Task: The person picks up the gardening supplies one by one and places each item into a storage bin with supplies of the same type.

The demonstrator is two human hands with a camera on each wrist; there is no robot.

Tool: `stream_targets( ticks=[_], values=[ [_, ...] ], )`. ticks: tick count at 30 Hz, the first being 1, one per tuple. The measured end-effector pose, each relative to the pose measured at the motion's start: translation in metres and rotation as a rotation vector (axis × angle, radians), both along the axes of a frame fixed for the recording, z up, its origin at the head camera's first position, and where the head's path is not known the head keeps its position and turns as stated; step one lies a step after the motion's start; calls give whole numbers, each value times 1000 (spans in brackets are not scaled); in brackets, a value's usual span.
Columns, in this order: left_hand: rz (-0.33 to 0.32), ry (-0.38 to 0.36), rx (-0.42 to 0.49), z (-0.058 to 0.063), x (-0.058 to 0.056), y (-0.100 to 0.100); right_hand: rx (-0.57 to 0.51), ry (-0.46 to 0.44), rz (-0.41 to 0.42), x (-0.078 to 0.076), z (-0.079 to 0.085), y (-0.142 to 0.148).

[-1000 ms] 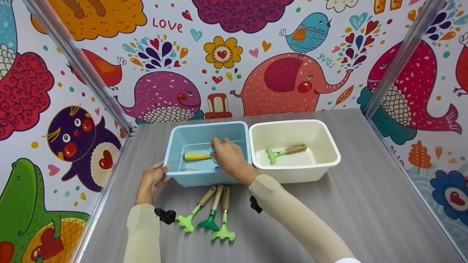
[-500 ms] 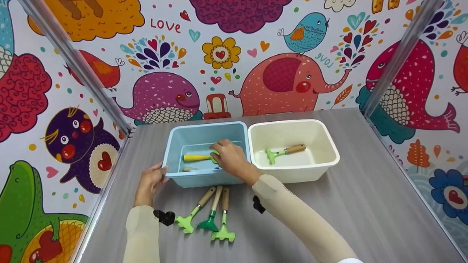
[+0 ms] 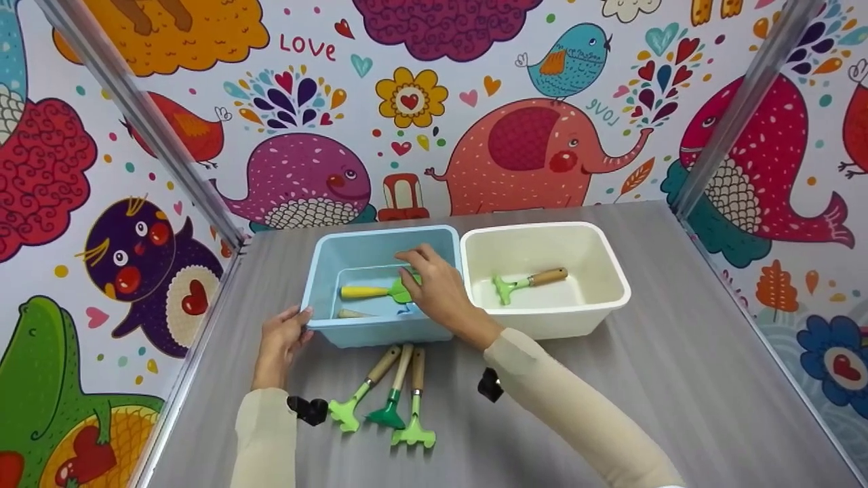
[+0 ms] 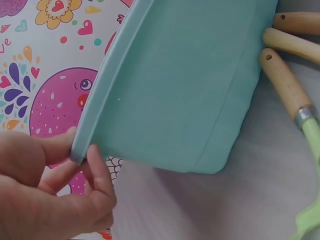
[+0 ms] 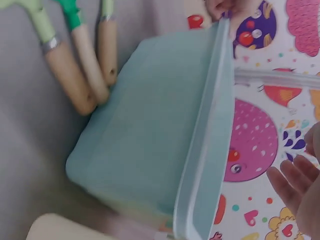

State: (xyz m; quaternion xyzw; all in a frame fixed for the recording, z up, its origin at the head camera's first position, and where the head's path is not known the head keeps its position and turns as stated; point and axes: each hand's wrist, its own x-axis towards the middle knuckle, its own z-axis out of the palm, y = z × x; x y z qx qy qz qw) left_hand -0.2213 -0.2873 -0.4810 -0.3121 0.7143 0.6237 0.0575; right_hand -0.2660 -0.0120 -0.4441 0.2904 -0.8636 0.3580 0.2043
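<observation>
Smooth blue plastic tub (image 3: 381, 335) on a matt grey table (image 3: 719, 379).
At its 3 o'clock, a white plastic tub (image 3: 542, 325) with a faintly glossy rim (image 3: 614, 268); at 6 o'clock, three hand tools (image 3: 388, 413) show wooden handles (image 4: 284, 82) and smooth green heads (image 3: 414, 434), two with shiny metal collars (image 4: 303, 115). Metal posts (image 3: 153, 132) rise at 10 and 2 o'clock.

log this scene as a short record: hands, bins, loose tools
left hand: pinches the rim of the blue bin
right hand: over the blue bin, holding nothing
in blue bin: yellow-handled tool with green head; wooden handle; others may be hidden
in cream bin: green tool with wooden handle
on table: three green-headed tools, wooden handles toward blue bin
</observation>
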Motion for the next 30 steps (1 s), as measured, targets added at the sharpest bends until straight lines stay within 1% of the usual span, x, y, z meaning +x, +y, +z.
stream_targets(
  ticks=[2, 6, 9, 11, 14, 16, 19, 24, 28, 30],
  values=[
    [10, 0, -6, -2, 3, 1, -37, -41, -2, 4, 2, 1],
    [-6, 17, -33, -9, 9, 0, -77, -114, -14, 12, 7, 5],
    [-46, 22, -43, -13, 13, 0, -99, -154, -21, 15, 7, 10],
    [-88, 20, -49, -15, 16, 0, -109, -163, -23, 17, 6, 14],
    [-154, 31, -50, -18, 20, 2, -109, -134, -31, 18, 5, 21],
    [-175, 49, -47, -20, 21, 3, -109, -107, -33, 19, 3, 26],
    [-170, 65, -37, -24, 25, 4, -108, -78, -36, 21, 1, 33],
    [-161, 46, -52, -35, 32, 7, -93, -63, -42, 27, 2, 44],
    [-170, 41, -114, -47, 37, 14, -60, -31, -41, 34, 6, 56],
    [-186, 45, -173, -52, 39, 19, -59, 1, -48, 37, 8, 63]
  ],
)
